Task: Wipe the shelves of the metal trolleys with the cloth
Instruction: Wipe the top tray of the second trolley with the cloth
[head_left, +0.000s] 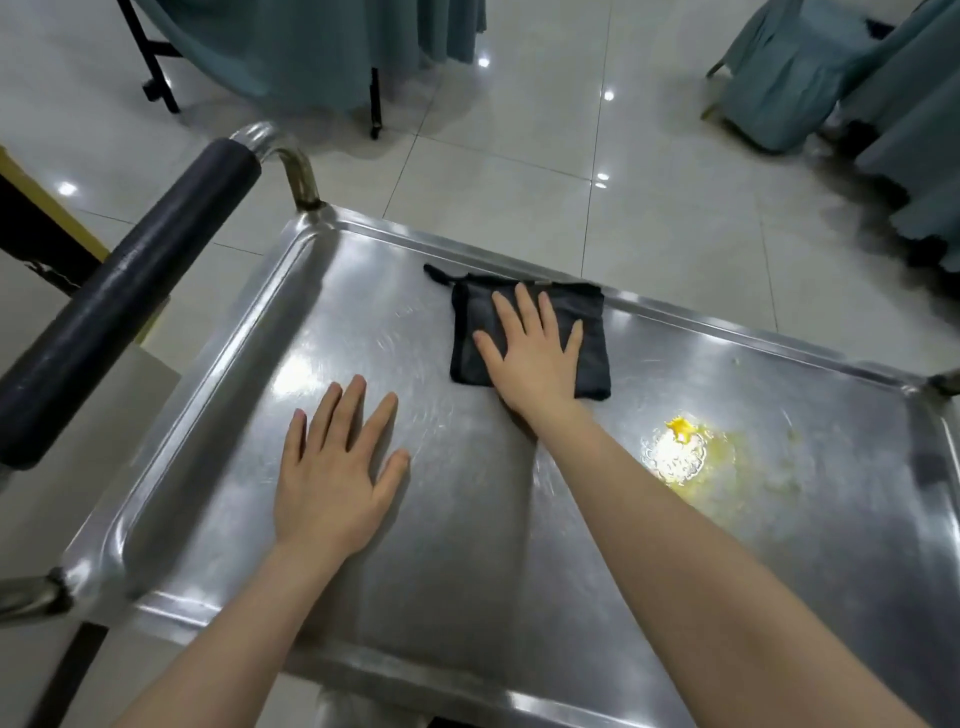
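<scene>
Steel top shelf (467, 571) of a trolley fills the lower view; the surface is scuffed and has a raised rim.

Cloth (592, 353): dark grey, folded to a rough square, lying flat on the shelf against the far rim. A thin strip trails from its far-left corner.

Right hand (535, 358): palm down on the cloth, fingers straight and spread, pressing it to the metal. Nothing is gripped.

Left hand (332, 467): flat on bare metal, left of the cloth and nearer the person. Fingers are extended and slightly apart, holding nothing. The two hands are apart.

Yellow stain (685, 452): wet-looking smear with a small solid yellow fragment, on the shelf right of the right forearm. It is near the cloth but not touching it.

Handle (119, 312): black padded bar on bent steel tubing at the shelf's left end.

Floor (519, 156): pale glossy tiles with light reflections. Beyond the trolley stand tables (311, 47) draped in teal fabric on black legs, and a chair (779, 78) in a matching cover at upper right.
</scene>
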